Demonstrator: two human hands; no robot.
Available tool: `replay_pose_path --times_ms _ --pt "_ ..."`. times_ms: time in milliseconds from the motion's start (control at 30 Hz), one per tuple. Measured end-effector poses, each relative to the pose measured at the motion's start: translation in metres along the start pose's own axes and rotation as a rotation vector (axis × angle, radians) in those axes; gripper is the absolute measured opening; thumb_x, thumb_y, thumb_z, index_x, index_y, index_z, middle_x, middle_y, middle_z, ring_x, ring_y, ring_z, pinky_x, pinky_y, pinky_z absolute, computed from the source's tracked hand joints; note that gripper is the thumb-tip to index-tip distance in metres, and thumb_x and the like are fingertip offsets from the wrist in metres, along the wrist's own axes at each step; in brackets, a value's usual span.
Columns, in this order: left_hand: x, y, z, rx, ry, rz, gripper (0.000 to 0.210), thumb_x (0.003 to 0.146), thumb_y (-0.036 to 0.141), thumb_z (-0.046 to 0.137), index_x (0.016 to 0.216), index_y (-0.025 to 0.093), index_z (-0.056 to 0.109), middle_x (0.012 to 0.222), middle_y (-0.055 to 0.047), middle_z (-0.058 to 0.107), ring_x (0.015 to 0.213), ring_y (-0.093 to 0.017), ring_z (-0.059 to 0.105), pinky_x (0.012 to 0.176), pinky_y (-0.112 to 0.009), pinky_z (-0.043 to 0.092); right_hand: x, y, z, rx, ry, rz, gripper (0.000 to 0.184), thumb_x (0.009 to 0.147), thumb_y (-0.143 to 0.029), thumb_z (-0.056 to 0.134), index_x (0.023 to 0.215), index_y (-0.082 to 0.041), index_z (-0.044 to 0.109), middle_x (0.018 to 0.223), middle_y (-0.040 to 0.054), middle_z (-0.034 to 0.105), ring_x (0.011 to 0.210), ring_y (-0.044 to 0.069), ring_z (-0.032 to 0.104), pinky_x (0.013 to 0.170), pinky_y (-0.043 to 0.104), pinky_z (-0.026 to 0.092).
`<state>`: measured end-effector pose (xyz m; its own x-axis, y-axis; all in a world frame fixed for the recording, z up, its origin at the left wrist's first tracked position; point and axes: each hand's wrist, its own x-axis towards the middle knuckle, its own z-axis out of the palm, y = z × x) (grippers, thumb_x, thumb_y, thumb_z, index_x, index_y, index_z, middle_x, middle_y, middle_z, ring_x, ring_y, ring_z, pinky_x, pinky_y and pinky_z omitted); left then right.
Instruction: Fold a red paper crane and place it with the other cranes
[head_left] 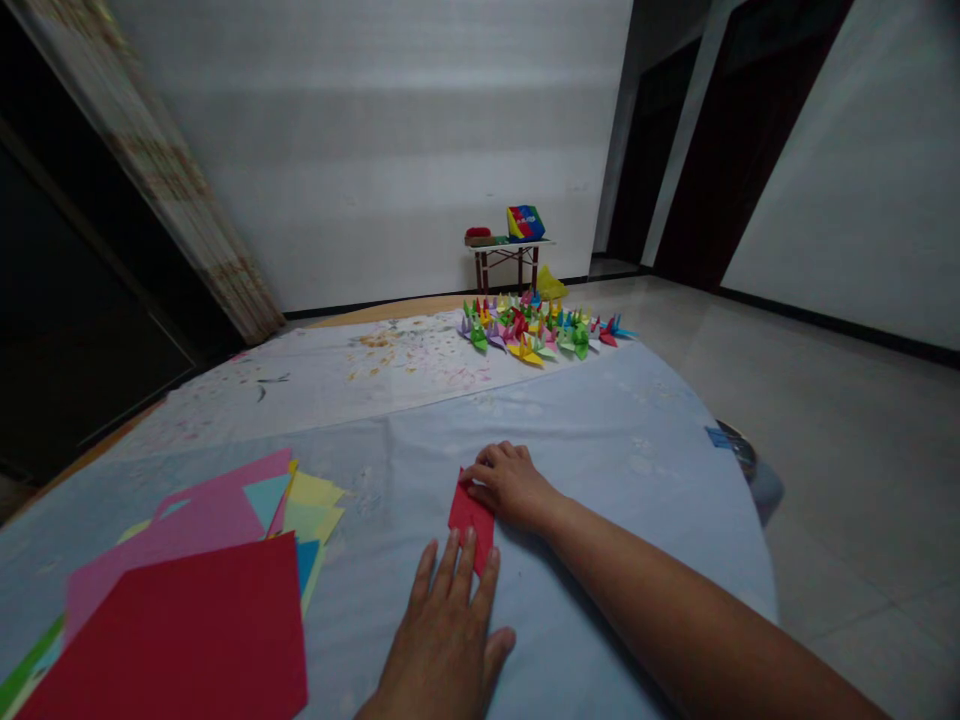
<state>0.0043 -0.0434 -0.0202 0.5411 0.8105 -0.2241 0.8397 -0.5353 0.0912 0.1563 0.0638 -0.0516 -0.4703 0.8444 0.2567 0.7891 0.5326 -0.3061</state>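
A small folded piece of red paper (472,515) lies on the light blue tablecloth in front of me. My left hand (450,625) rests palm down at its near end, fingers stretched out and the fingertips touching the paper. At the far end, my right hand (517,485) has its fingers curled in, thumb and fingertips at the paper's upper right edge. Part of the paper is hidden under both hands. To the left is a stack of coloured sheets, with a large red sheet (195,630) on top and pink paper (202,510) beneath it.
Many folded paper cranes (525,325) in several colours stand at the table's far right. A white floral cloth (322,370) covers the far half of the round table. Behind stands a small side table (510,246) bearing a colourful bag (525,222). Something round (739,450) sits beyond the right edge.
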Motion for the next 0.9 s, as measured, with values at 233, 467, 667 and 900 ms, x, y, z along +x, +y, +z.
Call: replay_pose_path --times_ms 233,467,667,900 --pt "0.0 0.001 -0.021 -0.071 0.018 -0.005 0.05 0.085 0.042 0.04 0.128 0.018 0.046 0.136 -0.02 0.038 0.128 -0.035 0.029 0.103 -0.059 0.015 -0.007 0.008 -0.012 0.188 0.008 0.051 0.039 0.081 -0.043 0.056 0.117 -0.028 0.053 0.106 0.0063 0.055 0.101 0.022 0.042 0.084 0.036 0.029" --pt "0.0 0.001 -0.028 -0.141 -0.021 0.003 0.052 0.082 0.04 0.046 0.128 0.015 0.046 0.136 -0.022 0.036 0.128 -0.036 0.027 0.103 -0.06 0.012 -0.013 0.01 -0.018 0.202 -0.098 0.025 0.07 0.056 -0.061 0.07 0.116 -0.027 0.054 0.112 0.0075 0.053 0.103 0.026 0.041 0.086 0.04 0.029" --pt "0.0 -0.002 -0.026 -0.147 0.033 0.018 0.048 0.082 0.038 0.047 0.125 0.017 0.05 0.134 -0.022 0.041 0.126 -0.037 0.032 0.102 -0.061 0.016 -0.003 0.015 -0.01 0.172 0.028 0.184 0.033 0.073 -0.04 0.066 0.102 -0.023 0.062 0.1 0.0062 0.058 0.097 0.022 0.044 0.082 0.035 0.03" --pt "0.007 -0.013 -0.012 -0.189 0.296 0.034 0.035 0.084 0.034 0.045 0.114 0.019 0.057 0.117 -0.014 0.059 0.11 -0.03 0.051 0.099 -0.056 0.025 -0.009 0.001 -0.021 0.128 -0.032 0.121 0.027 0.085 -0.04 0.05 0.084 -0.018 0.066 0.09 0.0076 0.06 0.089 0.02 0.046 0.076 0.033 0.031"
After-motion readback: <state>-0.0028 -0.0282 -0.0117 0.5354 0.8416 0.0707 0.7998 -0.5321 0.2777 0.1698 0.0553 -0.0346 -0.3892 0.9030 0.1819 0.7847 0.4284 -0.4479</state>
